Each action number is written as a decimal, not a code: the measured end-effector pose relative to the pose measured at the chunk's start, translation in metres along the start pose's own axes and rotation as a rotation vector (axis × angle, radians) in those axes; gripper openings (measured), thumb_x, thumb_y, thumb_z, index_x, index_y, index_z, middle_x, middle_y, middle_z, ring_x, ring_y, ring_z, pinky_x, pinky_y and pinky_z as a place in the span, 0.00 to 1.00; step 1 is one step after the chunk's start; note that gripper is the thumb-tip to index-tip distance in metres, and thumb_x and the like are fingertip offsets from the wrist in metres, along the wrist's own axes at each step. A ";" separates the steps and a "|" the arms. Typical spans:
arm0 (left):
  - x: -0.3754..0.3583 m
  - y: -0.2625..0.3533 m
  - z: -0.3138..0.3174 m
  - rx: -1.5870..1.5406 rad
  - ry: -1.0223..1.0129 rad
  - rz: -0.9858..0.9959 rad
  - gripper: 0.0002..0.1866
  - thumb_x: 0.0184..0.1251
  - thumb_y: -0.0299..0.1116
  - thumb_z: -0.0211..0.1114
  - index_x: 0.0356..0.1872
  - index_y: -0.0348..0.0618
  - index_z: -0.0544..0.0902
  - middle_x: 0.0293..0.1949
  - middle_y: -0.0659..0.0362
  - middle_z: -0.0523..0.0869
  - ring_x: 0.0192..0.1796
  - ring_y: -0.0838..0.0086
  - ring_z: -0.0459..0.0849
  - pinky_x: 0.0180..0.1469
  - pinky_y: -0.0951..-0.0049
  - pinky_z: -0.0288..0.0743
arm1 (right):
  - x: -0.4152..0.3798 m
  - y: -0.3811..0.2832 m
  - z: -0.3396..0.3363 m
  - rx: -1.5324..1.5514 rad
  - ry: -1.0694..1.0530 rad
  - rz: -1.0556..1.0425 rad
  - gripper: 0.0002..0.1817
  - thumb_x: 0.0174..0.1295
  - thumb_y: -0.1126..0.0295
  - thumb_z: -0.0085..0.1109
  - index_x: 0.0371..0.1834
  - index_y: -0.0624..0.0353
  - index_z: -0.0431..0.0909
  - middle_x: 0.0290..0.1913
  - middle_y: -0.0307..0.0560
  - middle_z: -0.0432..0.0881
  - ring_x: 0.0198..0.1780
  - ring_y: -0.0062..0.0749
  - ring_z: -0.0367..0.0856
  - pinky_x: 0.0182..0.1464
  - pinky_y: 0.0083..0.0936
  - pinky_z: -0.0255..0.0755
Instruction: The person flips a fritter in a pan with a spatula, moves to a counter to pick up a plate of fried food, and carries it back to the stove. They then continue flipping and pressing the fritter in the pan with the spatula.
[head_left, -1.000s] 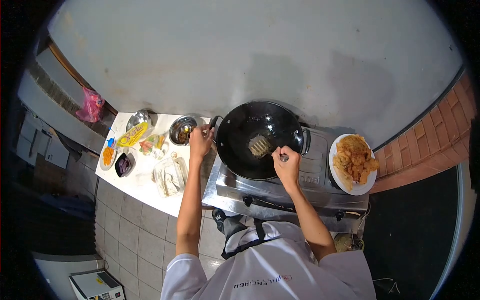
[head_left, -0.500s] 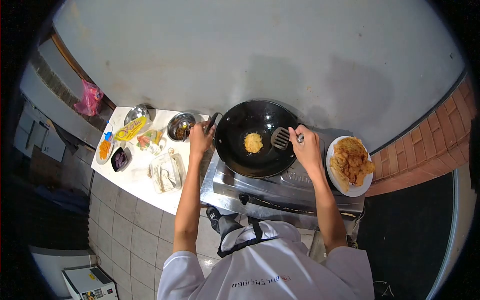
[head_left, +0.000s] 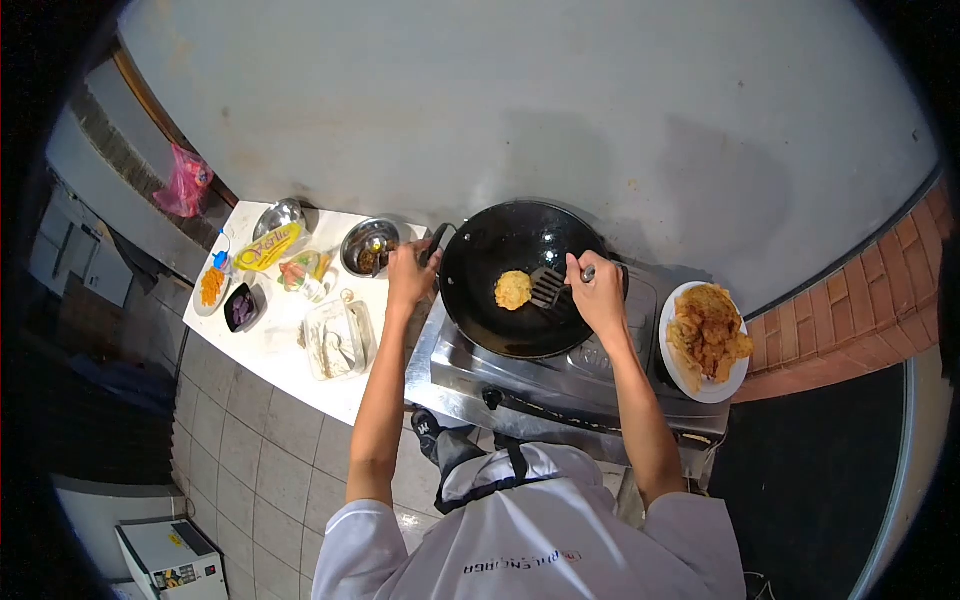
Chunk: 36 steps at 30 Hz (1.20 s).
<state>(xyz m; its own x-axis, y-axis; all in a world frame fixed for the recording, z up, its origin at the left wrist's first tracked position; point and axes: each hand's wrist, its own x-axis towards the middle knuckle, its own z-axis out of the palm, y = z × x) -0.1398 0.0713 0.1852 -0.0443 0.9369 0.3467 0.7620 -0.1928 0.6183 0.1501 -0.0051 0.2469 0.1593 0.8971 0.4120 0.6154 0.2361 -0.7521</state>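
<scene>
A black wok (head_left: pixel 500 240) sits on the metal stove (head_left: pixel 470 372), with a small yellow fritter (head_left: pixel 513 290) lying in it. My left hand (head_left: pixel 411 272) is closed on the wok's left handle. My right hand (head_left: pixel 598 292) grips a slotted spatula (head_left: pixel 547 288), whose head is tilted in the wok at the fritter's right edge. To the right of the stove's burner, a white plate (head_left: pixel 712 392) holds a pile of golden-brown fried food (head_left: pixel 708 330).
On the white table (head_left: pixel 270 350) at left are metal bowls (head_left: pixel 368 247), a clear container (head_left: pixel 338 340), a yellow packet (head_left: pixel 268 248), a black dish of purple pieces (head_left: pixel 240 308) and a plate of orange pieces (head_left: pixel 211 287). A wall (head_left: pixel 450 100) rises behind the wok.
The spatula has moved left and slightly down in the wok, from apart to the fritter's edge. My right hand has shifted with it. My left hand stays on the handle.
</scene>
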 end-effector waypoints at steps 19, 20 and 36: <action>0.004 0.000 -0.004 -0.025 -0.021 0.034 0.17 0.59 0.38 0.69 0.44 0.37 0.86 0.39 0.42 0.86 0.42 0.53 0.86 0.46 0.62 0.77 | 0.007 -0.035 0.023 0.150 0.084 -0.048 0.18 0.63 0.71 0.59 0.17 0.66 0.68 0.12 0.53 0.69 0.11 0.37 0.67 0.19 0.32 0.58; 0.003 0.001 -0.005 -0.065 -0.047 -0.013 0.17 0.58 0.38 0.69 0.44 0.37 0.86 0.40 0.42 0.85 0.45 0.51 0.83 0.50 0.59 0.74 | 0.007 -0.035 0.023 0.149 0.085 -0.047 0.18 0.63 0.71 0.59 0.17 0.66 0.68 0.12 0.53 0.69 0.11 0.37 0.67 0.19 0.32 0.58; 0.003 -0.001 -0.004 -0.114 -0.069 -0.084 0.18 0.58 0.39 0.70 0.44 0.36 0.85 0.42 0.43 0.85 0.47 0.50 0.82 0.53 0.59 0.73 | 0.003 -0.022 0.007 0.111 0.150 -0.012 0.16 0.63 0.71 0.59 0.17 0.65 0.72 0.14 0.48 0.76 0.14 0.30 0.72 0.22 0.29 0.63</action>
<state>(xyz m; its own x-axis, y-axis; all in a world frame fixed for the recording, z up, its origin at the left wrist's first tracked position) -0.1434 0.0727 0.1884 -0.0572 0.9683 0.2430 0.6786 -0.1408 0.7209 0.1321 -0.0047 0.2612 0.2707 0.8305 0.4869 0.5301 0.2936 -0.7955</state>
